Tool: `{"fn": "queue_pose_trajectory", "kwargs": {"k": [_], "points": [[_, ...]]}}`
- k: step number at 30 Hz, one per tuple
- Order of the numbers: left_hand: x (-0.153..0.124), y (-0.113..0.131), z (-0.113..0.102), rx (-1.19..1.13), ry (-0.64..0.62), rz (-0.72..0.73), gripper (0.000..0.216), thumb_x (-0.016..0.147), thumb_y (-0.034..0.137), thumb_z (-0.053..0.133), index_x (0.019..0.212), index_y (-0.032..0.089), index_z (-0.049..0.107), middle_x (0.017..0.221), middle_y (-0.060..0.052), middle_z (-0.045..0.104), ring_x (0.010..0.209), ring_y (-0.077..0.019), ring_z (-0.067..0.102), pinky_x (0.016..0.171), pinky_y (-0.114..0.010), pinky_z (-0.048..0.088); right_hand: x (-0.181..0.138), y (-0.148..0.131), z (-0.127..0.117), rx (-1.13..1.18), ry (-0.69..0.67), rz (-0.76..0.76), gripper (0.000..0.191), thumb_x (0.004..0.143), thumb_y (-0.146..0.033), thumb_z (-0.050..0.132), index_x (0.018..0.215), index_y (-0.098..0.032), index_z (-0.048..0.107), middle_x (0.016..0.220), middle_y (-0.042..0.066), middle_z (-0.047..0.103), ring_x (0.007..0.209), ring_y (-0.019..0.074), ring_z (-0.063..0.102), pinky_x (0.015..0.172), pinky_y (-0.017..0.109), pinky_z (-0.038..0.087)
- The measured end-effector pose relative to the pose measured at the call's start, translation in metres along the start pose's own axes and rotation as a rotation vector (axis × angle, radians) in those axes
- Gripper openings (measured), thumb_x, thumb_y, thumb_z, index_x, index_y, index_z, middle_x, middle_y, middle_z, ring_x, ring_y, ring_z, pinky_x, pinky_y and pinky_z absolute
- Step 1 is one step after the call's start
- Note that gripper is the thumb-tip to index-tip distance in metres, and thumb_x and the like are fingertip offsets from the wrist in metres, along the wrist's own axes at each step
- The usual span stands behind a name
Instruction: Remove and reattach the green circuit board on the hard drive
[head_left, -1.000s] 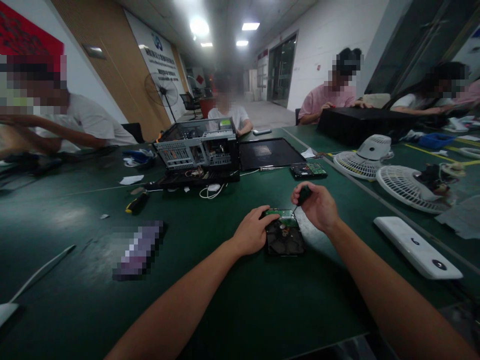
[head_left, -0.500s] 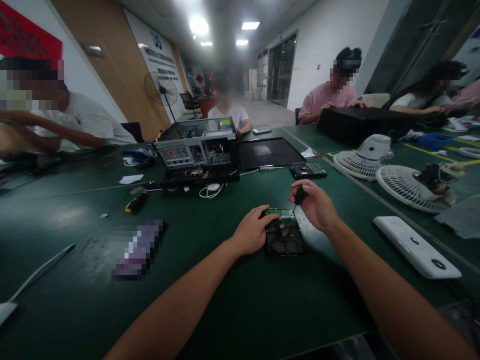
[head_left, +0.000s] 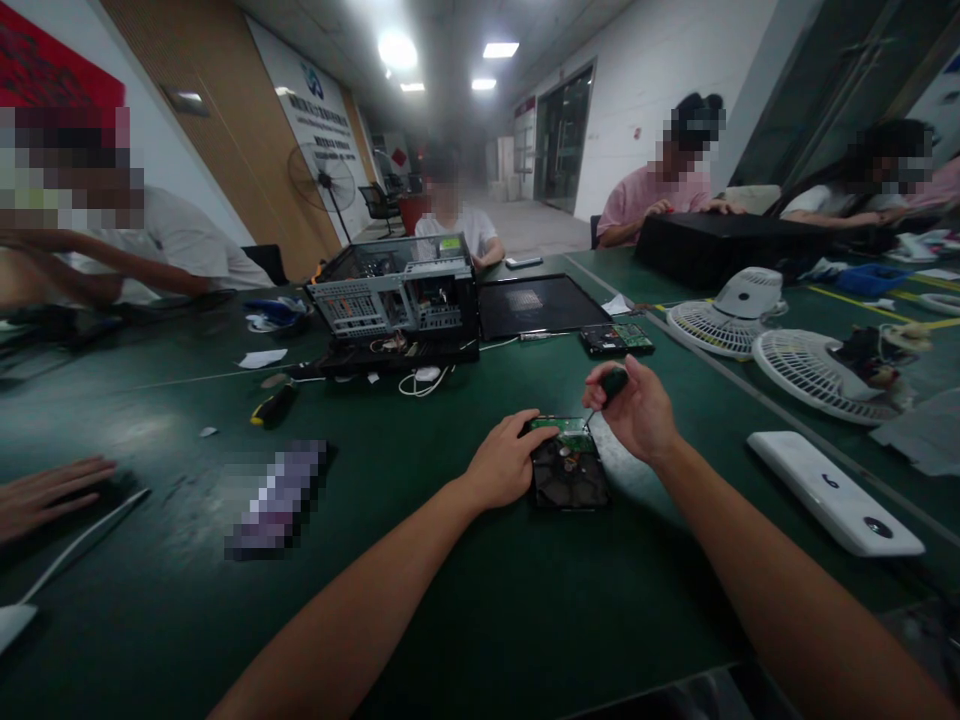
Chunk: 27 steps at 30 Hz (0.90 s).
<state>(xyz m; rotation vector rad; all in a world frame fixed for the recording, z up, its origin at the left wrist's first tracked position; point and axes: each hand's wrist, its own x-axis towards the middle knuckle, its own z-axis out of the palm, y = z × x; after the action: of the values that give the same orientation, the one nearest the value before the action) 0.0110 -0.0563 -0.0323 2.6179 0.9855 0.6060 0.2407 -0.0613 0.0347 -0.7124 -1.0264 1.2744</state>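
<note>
A hard drive (head_left: pixel 570 472) lies board side up on the green table (head_left: pixel 450 600), showing its green circuit board at the far end. My left hand (head_left: pixel 504 464) grips the drive's left edge with fingers curled over it. My right hand (head_left: pixel 636 410) is closed round the dark handle of a small screwdriver (head_left: pixel 609 385), whose thin shaft slants down to the drive's far right corner.
An open computer case (head_left: pixel 397 300) and a black side panel (head_left: pixel 536 305) stand beyond the drive, with a second circuit board (head_left: pixel 616 340). White fan parts (head_left: pixel 750 310) and a white flat device (head_left: pixel 832 492) lie right. A yellow-handled screwdriver (head_left: pixel 275 404) lies left. Another person's hand (head_left: pixel 45 492) rests far left. Several people sit around.
My right hand has shifted slightly on the screwdriver handle, which stays on the drive's far corner. Another person's hand has come into view at the far left edge.
</note>
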Motion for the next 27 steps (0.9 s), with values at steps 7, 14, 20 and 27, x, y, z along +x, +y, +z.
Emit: {"fn": "queue_pose_trajectory", "kwargs": {"k": [7,14,20,27], "points": [[0.0005,0.0005,0.0004,0.0,0.004,0.001,0.063,0.087,0.007,0.055,0.146,0.027,0.057,0.16,-0.01,0.04,0.145,-0.0306,0.042,0.12,-0.051,0.039,0.0012,0.0009,-0.0008,0.064,0.034,0.041,0.032,0.095,-0.045,0.054,0.078,-0.022,0.069,0.07,0.002,0.051,0.067,0.0174,0.05,0.068,0.033,0.046],[0.0005,0.0005,-0.0001,0.002,-0.002,0.001,0.062,0.088,0.009,0.055,0.147,0.027,0.056,0.16,-0.01,0.04,0.145,-0.0307,0.041,0.121,-0.052,0.039,0.0024,0.0026,-0.0039,0.046,0.034,0.021,0.028,0.093,-0.043,0.054,0.089,-0.022,0.071,0.075,0.002,0.056,0.07,0.0175,0.055,0.071,0.033,0.048],[0.0006,0.0002,-0.0003,-0.001,0.003,0.007,0.063,0.087,0.008,0.055,0.147,0.027,0.055,0.161,-0.01,0.039,0.146,-0.0305,0.04,0.121,-0.052,0.038,-0.0009,0.0043,-0.0002,-0.204,0.042,-0.093,0.014,0.09,-0.034,0.063,0.083,-0.022,0.066,0.082,0.003,0.066,0.078,0.0193,0.064,0.078,0.036,0.048],[0.0001,0.0002,-0.0003,-0.001,0.012,0.02,0.062,0.088,0.008,0.054,0.147,0.026,0.056,0.159,-0.01,0.04,0.146,-0.03,0.041,0.121,-0.051,0.039,-0.0059,0.0016,0.0038,-0.195,-0.029,-0.08,0.006,0.09,-0.027,0.062,0.096,-0.026,0.062,0.072,-0.001,0.064,0.067,0.0183,0.061,0.068,0.034,0.047]]}}
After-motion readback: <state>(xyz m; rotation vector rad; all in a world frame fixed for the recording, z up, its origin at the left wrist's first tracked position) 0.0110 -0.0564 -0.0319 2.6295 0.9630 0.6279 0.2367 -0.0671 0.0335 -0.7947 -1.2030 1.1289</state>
